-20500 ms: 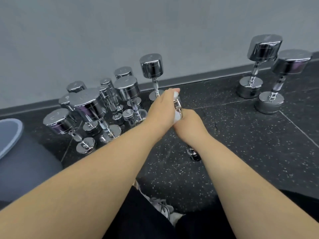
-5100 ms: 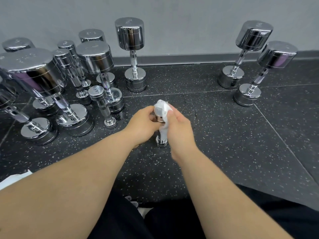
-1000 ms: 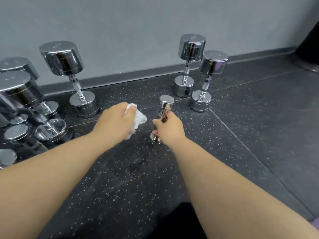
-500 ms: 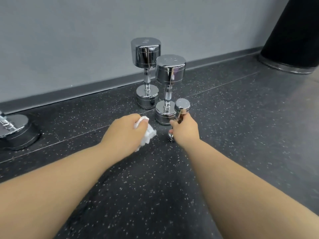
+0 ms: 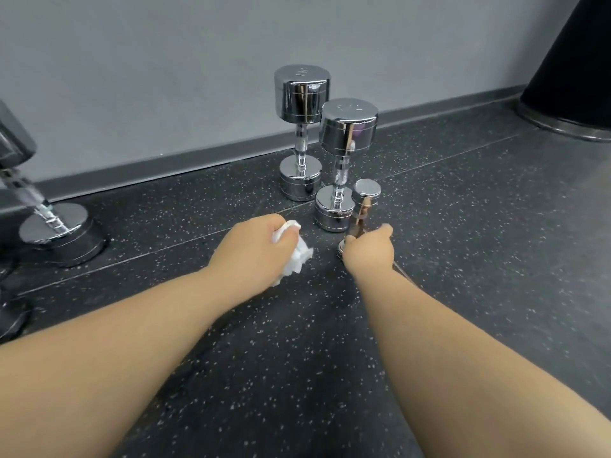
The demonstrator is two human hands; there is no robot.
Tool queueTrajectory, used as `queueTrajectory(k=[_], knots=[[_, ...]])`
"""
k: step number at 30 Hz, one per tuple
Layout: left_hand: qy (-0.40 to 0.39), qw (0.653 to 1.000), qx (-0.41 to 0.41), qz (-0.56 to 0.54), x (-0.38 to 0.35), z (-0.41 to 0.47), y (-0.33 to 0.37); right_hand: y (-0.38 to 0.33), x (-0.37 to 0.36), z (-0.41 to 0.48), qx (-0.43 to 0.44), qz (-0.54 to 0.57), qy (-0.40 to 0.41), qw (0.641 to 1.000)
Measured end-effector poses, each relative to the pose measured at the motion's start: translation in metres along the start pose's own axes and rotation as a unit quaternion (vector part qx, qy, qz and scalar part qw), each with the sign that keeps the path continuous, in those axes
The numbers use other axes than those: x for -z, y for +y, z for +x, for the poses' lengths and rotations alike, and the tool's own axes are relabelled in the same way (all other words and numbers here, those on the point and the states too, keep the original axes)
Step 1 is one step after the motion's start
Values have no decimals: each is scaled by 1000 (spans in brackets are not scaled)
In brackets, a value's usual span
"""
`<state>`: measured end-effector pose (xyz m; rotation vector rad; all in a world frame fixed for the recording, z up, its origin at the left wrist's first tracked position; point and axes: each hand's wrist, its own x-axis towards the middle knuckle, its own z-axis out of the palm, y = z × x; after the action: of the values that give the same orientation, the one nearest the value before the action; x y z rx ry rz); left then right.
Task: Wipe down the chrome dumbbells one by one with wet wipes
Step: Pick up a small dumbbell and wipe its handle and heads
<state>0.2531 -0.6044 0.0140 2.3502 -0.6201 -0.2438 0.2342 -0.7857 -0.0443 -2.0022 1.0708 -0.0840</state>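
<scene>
— How far along is the wiping?

— Partway, I'd judge. The right hand (image 5: 368, 254) has its fingers curled round the handle of the small dumbbell (image 5: 365, 196). It stands upright on the floor (image 5: 479, 259), just beside the near big dumbbell (image 5: 347, 130). The far big dumbbell (image 5: 301, 94) is behind that, by the wall (image 5: 165, 77).

— And the wipe?

— The wipe (image 5: 297, 257) is bunched in the left hand (image 5: 251, 251), fingers closed on it. It sits a little left of the small dumbbell and doesn't touch it, so nothing is being rubbed right now.

— Is that one done, then?

— It looks parked with the pair, which suggests finished, though shine alone can't tell clean from dirty. The hand hides whether its base rests fully on the floor.

— What's left?

— At least the dumbbell at the left edge (image 5: 53, 226), partly cut off, and probably waiting its turn.
</scene>
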Motion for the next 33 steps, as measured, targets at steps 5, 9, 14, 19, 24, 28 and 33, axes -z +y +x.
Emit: queueTrajectory(k=[5, 9, 14, 19, 24, 28, 33], knots=[[23, 999, 29, 34, 49, -47, -23, -16, 2, -35, -147, 17, -186, 971], [55, 994, 83, 54, 105, -95, -69, -50, -27, -82, -76, -14, -225, 971], [73, 983, 158, 53, 181, -156, -125, -96, -104, -172, 23, -41, -317, 947], [158, 965, 202, 58, 221, -212, -174, -138, -177, -260, 150, -32, -385, 910], [237, 928, 288, -10, 230, -235, -206, -152, -223, -308, 252, -35, -394, 883], [235, 911, 321, -110, 223, -234, -218, -157, -249, -321, 285, 33, -402, 869], [200, 891, 327, -244, 218, -227, -219, -164, -278, -323, 295, 25, -389, 872]])
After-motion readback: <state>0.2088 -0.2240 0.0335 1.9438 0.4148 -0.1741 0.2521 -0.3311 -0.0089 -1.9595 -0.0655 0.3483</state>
